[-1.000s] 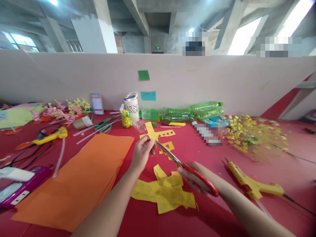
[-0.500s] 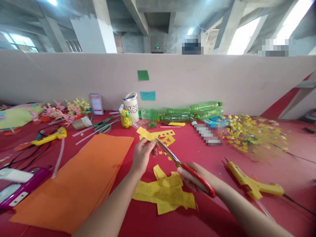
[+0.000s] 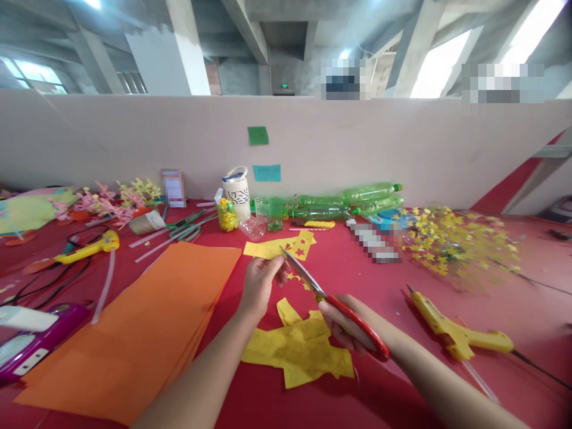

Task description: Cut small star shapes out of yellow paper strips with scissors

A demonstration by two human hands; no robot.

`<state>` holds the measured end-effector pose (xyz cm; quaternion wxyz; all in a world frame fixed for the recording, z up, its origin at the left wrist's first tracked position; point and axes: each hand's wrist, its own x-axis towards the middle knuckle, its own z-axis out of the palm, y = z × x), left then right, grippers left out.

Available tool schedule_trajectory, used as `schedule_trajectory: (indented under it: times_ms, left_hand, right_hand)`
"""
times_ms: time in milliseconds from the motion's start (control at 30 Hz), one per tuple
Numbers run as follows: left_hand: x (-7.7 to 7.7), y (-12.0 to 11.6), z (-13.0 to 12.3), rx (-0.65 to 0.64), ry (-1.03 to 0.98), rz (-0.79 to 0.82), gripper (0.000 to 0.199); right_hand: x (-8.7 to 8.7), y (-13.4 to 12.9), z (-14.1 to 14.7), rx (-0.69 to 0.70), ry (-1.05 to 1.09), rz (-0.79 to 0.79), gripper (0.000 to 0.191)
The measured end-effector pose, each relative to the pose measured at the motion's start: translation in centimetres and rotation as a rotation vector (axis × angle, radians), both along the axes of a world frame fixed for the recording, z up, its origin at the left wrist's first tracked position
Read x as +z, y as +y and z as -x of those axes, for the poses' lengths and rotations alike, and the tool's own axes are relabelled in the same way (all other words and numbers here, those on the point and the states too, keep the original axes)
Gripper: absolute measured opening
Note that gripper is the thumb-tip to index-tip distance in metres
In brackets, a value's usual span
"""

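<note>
Yellow strip (image 3: 260,249) swung counterclockwise; end once pointing away now points left.

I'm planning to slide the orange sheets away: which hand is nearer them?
Left. The left hand is just right of the orange sheets; the right hand, holding scissors, is farther right.

Daylight glares white through openings (image 3: 447,62) at upper right, a pale sheen lightening the right of the red tabletop (image 3: 375,286), shadow darkening its near edge. Scissors (image 3: 306,276) appear fairly crisp; wide-angle distortion stretches the margins, and pixelation masks several patches.
</note>
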<state>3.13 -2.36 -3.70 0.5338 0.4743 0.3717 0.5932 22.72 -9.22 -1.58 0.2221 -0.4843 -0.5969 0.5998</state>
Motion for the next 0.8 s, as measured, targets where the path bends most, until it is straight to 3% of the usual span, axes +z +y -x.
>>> schedule_trajectory:
  times_ms: [300, 800]
  left_hand:
    - [0.2, 0.0, 0.17, -0.02, 0.01, 0.011, 0.021]
    - [0.4, -0.09, 0.2, 0.004, -0.035, 0.039, 0.018]
  right_hand:
    - [-0.08, 0.37, -0.06, -0.029, -0.112, 0.023, 0.049]
    - [0.41, 0.39, -0.36, 0.003, -0.125, -0.023, 0.05]
